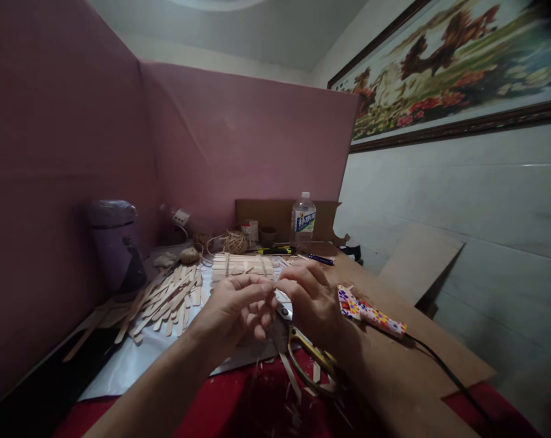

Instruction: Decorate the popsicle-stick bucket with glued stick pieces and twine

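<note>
Bare forearms [161,380] of the person come nearest to the camera, reaching over a red cloth [202,417] toward the middle of the tabletop [421,356]. At their ends, the left hand [241,307] and the right hand [314,301] meet, with thumbs and forefingers bent and their tips close together, as in a fine pinch; the other fingers of the left hand are loosely curled. Whether something thin is held between the tips I cannot tell, because it is too small and dim there. Just behind the hands, a panel of flat wooden sticks [243,263] lies on the tabletop, partly hidden by them, and it carries cord-like ties. I judge this panel to be light and rather stiff, but weak at its joints, so it is better taken by both side edges, without pulling the ties. Under the right hand there is a pair of scissors [284,311] with gold-coloured handles, probably heavier, hard and smooth; the handle loops give the safest hold, and the blades should be avoided. I cannot tell if the right hand touches them. To the left, loose sticks [168,307] lie piled on a white sheet [113,374]; they seem light, dry and easy to snap, so the middle of each one is a good place to hold.
</note>
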The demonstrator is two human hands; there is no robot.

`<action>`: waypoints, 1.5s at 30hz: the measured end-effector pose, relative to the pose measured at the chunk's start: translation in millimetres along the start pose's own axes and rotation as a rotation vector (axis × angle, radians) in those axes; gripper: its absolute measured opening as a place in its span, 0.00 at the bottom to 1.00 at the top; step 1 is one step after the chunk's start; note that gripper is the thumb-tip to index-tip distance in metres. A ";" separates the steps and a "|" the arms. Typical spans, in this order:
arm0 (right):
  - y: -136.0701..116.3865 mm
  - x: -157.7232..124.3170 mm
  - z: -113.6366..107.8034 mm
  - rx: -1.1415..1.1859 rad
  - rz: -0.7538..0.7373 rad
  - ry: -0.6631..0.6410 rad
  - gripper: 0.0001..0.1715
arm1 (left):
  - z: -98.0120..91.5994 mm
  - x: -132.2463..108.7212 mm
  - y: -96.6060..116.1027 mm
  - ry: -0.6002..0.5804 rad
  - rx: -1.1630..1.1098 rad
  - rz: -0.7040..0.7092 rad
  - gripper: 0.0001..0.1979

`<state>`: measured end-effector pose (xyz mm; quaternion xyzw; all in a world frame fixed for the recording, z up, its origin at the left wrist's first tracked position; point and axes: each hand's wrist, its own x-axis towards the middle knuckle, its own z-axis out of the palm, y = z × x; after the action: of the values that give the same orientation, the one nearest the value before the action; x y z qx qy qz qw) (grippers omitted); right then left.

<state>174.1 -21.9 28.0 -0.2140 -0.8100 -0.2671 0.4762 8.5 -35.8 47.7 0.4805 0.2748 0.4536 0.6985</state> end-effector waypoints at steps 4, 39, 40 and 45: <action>-0.1 0.2 -5.2 -0.053 -0.074 -0.009 0.06 | -1.2 -0.9 2.5 -0.026 0.025 -0.023 0.07; -20.8 -1.1 10.4 0.356 0.457 0.140 0.06 | 9.5 0.7 -2.2 0.192 0.294 0.236 0.09; -20.6 -1.5 10.8 0.324 0.436 0.148 0.06 | 10.5 0.5 -1.9 0.200 0.294 0.238 0.10; -19.4 -4.0 12.2 0.195 0.335 0.147 0.10 | 12.4 0.6 -1.9 0.222 0.271 0.215 0.09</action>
<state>156.2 -29.4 15.1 -0.2786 -0.7483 -0.1193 0.5901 19.7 -40.7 50.8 0.5436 0.3557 0.5349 0.5403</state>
